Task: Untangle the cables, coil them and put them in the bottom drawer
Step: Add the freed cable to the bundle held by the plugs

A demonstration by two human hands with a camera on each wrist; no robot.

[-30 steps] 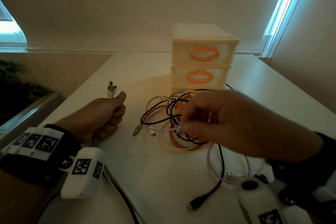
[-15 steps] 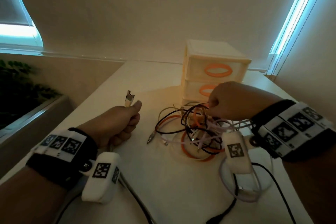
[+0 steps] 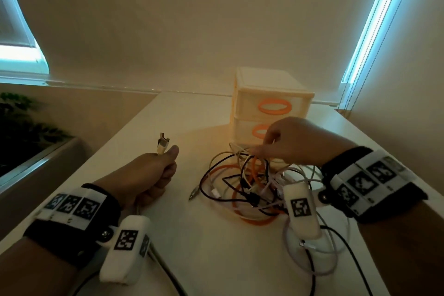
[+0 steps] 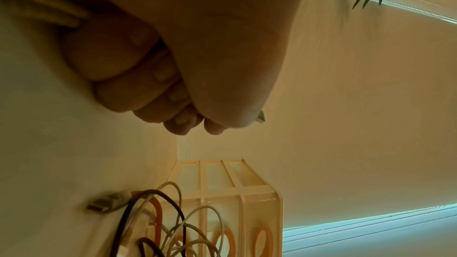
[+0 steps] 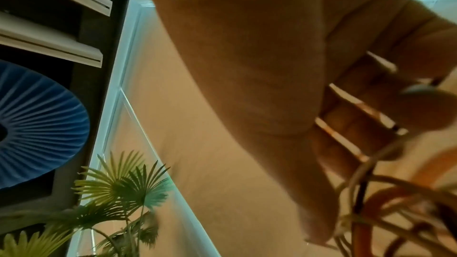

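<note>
Clearly we were only at the start of the untangling. Nearest us, toward the bench's (image 3: 197, 259) near right corner, loose pale and black loops (image 3: 319, 255) trailed off from the heap. Our left hand (image 3: 146, 175), toward the left edge, was curled in a fist round one pale cable (image 3: 163, 147), its plug standing up above the thumb and the lead running down out of the fist. Right of it, mid-bench, lay the tangle of cables (image 3: 249, 187): black, white and orange strands crossing one another, none coiled. Our right hand (image 3: 295, 144) hung over the tangle's far side with fingers bent into the strands and pinching among them; which strand it had we could not tell, the right wrist view being blurred.

Just beyond the tangle stood the drawer unit (image 3: 269, 113), cream with orange oval handles. The two upper drawers were closed; the bottom drawer was hidden behind the hand and cables. So we judged freeing each cable, coiling and stowing all lay ahead.

The bench was plain and pale, dimly lit. A pale wall rose behind it, bright window strips (image 3: 374, 19) at either side, and a leafy plant (image 3: 21, 127) sat off the left edge.
</note>
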